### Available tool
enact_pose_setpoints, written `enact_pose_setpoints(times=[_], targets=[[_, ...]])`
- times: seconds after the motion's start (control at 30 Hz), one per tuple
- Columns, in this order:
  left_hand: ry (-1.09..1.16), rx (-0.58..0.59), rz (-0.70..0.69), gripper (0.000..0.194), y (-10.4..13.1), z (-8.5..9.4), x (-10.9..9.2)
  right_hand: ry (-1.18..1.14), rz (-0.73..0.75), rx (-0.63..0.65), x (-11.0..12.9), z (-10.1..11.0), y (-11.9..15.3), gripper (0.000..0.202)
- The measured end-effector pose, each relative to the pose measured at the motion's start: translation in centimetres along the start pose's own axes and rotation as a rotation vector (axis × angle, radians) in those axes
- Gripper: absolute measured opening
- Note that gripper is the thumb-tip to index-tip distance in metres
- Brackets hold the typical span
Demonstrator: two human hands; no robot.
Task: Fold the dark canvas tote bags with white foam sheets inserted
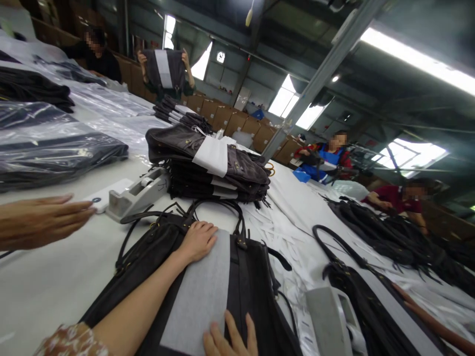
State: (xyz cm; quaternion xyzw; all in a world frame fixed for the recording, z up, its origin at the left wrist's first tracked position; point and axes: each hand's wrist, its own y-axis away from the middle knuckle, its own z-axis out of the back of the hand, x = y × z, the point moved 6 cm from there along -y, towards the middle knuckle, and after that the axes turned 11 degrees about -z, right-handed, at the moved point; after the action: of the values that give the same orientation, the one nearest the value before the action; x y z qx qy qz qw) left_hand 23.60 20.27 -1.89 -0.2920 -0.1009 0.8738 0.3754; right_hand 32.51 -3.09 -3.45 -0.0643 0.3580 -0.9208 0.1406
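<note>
A black handbag (256,282) with looped handles lies flat on the white table in front of me. A pale grey strip of sheet material (202,287) runs lengthwise over its middle. My left hand (199,241) rests on the upper end of the strip and the bag beside it, fingers laid out flat. Near the bottom edge, my right hand (232,338) touches the lower part of the strip and bag with its fingers spread; the rest of that hand is out of frame. Neither hand grips anything. The bag's lower end is cut off by the frame.
A tape dispenser (139,193) and stacked dark bags (222,165) stand beyond the bag. Another dispenser (330,316) is at right, beside a second handbag (352,291) touched by a co-worker's hand (415,306). Another person's hand (48,221) reaches in from the left.
</note>
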Motion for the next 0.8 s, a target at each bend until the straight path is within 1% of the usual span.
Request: enact_pose_setpoints(times=[0.07,0.1,0.13,0.2,0.3,0.47,0.57,0.67,0.73,0.8], targets=[[-0.029,0.041,-0.005,0.040,0.0,-0.2,0.1,-0.016,0.086,0.218,0.2,1.1,-0.1,0.013],[-0.042,0.058,-0.005,0.041,0.0,-0.2,0.2,-0.028,0.132,0.298,0.3,1.7,-0.3,0.014],[-0.054,0.071,-0.004,0.042,0.1,-0.3,0.3,-0.039,0.163,0.334,0.4,2.4,-0.7,0.016],[-0.077,0.093,-0.001,0.044,0.2,-0.4,0.3,-0.038,0.163,0.333,0.5,3.5,-1.8,0.019],[-0.108,0.123,-0.004,0.045,0.3,-0.6,0.1,-0.074,0.080,0.265,1.1,4.1,-3.0,0.022],[-0.128,0.173,-0.042,0.050,0.5,-1.0,-1.0,-0.167,-0.065,0.249,2.2,4.3,-2.9,0.020],[-0.119,0.219,-0.086,0.054,0.9,-1.3,-2.3,-0.206,-0.146,0.285,2.4,4.5,-2.5,0.022],[-0.105,0.277,-0.126,0.058,2.3,-1.5,-3.9,-0.227,-0.215,0.358,2.5,4.4,-2.2,0.023],[-0.095,0.321,-0.156,0.060,3.9,-1.5,-5.1,-0.238,-0.253,0.398,2.5,4.4,-2.3,0.020],[-0.087,0.366,-0.185,0.061,6.1,-1.4,-6.4,-0.250,-0.276,0.422,2.6,4.6,-2.5,0.016]])
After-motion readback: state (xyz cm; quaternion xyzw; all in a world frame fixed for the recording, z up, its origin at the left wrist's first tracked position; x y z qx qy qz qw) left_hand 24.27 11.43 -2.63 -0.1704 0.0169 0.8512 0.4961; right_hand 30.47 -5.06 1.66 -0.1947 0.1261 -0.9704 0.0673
